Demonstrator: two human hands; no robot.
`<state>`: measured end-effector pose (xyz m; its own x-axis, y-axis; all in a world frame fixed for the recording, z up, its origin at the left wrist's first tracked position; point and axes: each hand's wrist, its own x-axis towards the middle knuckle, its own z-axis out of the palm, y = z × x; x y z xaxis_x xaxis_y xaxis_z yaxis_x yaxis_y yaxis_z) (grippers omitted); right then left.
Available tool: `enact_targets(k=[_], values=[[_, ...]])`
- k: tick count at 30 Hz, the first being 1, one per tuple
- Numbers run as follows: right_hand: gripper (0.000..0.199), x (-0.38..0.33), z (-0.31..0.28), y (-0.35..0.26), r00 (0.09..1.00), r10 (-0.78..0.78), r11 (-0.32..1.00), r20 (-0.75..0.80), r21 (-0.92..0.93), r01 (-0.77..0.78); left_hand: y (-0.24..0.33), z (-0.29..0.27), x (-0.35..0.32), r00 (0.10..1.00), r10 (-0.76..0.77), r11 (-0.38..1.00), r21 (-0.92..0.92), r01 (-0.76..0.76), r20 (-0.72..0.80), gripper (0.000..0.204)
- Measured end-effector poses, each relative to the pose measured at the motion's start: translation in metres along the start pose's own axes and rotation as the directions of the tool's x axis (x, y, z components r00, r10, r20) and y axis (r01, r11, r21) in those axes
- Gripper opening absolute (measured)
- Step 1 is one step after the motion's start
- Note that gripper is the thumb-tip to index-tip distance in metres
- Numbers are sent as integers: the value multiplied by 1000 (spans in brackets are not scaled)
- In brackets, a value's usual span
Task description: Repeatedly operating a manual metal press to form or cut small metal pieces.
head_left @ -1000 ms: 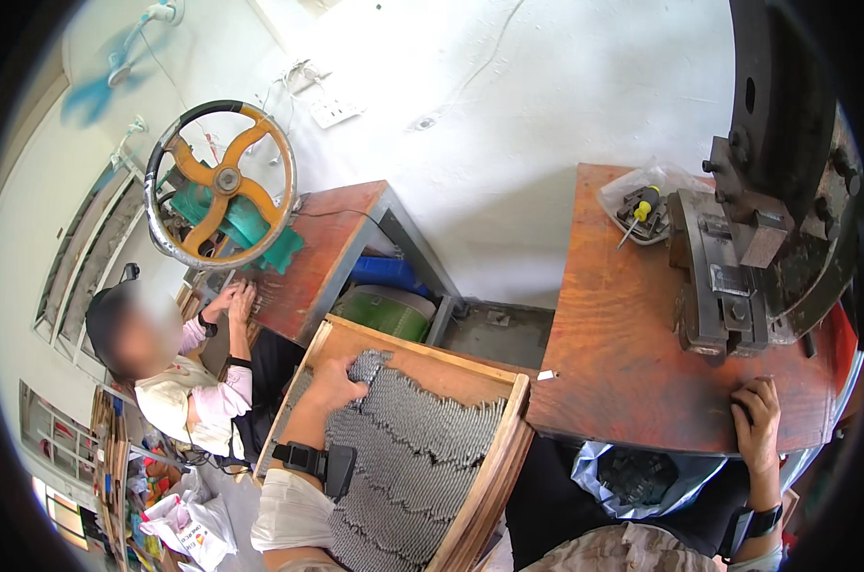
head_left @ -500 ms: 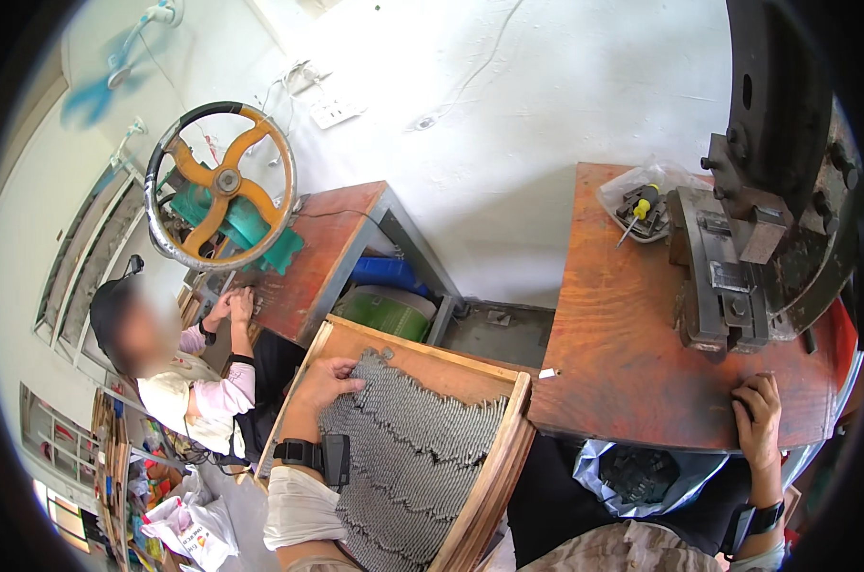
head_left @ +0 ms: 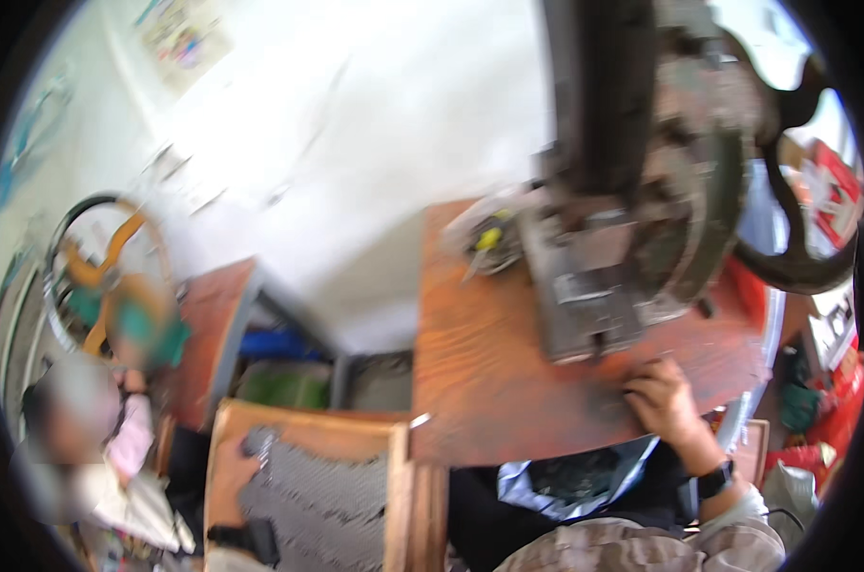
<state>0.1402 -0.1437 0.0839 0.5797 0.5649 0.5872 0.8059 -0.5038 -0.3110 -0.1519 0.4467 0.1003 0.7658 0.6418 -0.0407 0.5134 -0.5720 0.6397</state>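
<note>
- We see the right hand (head_left: pixel 663 405) resting palm-down on the wooden table (head_left: pixel 489 381), fingers spread flat near the table's near edge; its grip is released and holds nothing.
- Straight ahead of that hand, just beyond the fingertips, stands the heavy grey press machine (head_left: pixel 623 257); its base plate runs lengthwise away from us.
- The left hand (head_left: pixel 232 467) lies low and to the left, on the wooden tray (head_left: pixel 303 434) filled with small grey metal pieces (head_left: pixel 318 496).
- The picture is blurred, so we cannot tell whether the left grip is clenched on a piece or merely touching the heap.
- The pieces lie to the right of and below the left hand, well apart from the right hand; the left hand is clearly nearer to them.
- A seated person (head_left: pixel 89 448) works at far left, beside a large spoked wheel (head_left: pixel 98 276).
</note>
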Motion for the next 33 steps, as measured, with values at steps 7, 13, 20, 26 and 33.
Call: enact_targets(k=[7,13,20,26,33], values=[[16,-12,-9,6,1000,0,1000,19,-30,0,-40,10,20,994,33,979,205,-12,-100,42],[15,-15,-14,5,999,-9,1000,36,0,9,83,1,-9,970,-20,999,37,29,-243,35],[18,-13,-10,15,998,19,990,57,141,-27,276,136,-32,827,478,878,-120,-464,296,44],[56,8,-18,-5,988,8,938,152,341,-60,350,265,-66,578,666,652,10,-759,471,48],[92,1,-7,5,934,70,996,349,25,-84,335,292,-80,554,803,585,-112,-804,220,56]])
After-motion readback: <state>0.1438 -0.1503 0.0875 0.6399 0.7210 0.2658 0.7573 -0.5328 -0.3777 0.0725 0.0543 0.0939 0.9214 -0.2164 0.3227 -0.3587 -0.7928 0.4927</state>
